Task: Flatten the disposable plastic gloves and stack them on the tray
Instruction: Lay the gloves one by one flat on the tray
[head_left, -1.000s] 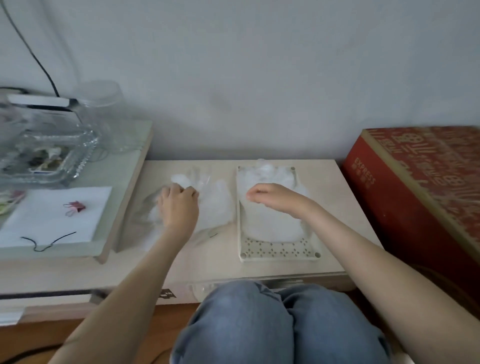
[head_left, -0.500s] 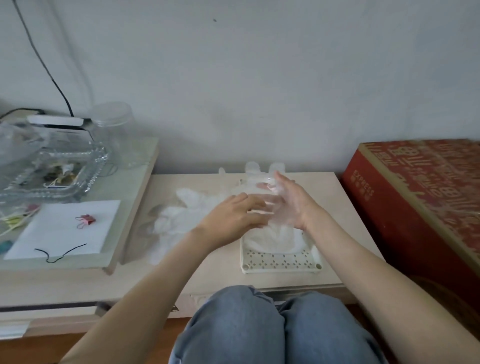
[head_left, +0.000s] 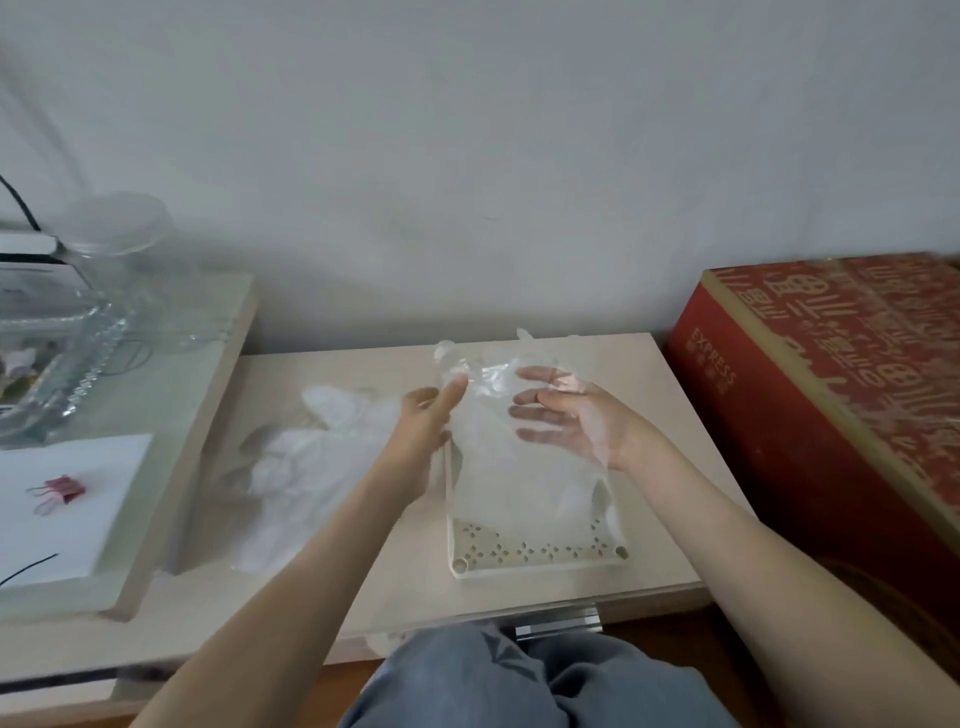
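Item 1, glove (head_left: 498, 467): we are holding it above the tray (head_left: 535, 566), left hand (head_left: 423, 415) keeping a pinching grip on its edge, right hand (head_left: 571, 415) lying spread open against it, and we should be smoothing outward before lowering.

The glove (head_left: 493, 452) over the fingers (head_left: 530, 397) is thin clear plastic film, glossy and creased (skin shows through). Below the fingers, the tray (head_left: 535, 560) is matt cream plastic. Left of them, heaped gloves (head_left: 311, 457) look cloudy and crinkled on the smooth pale wood-grain counter (head_left: 332, 374).
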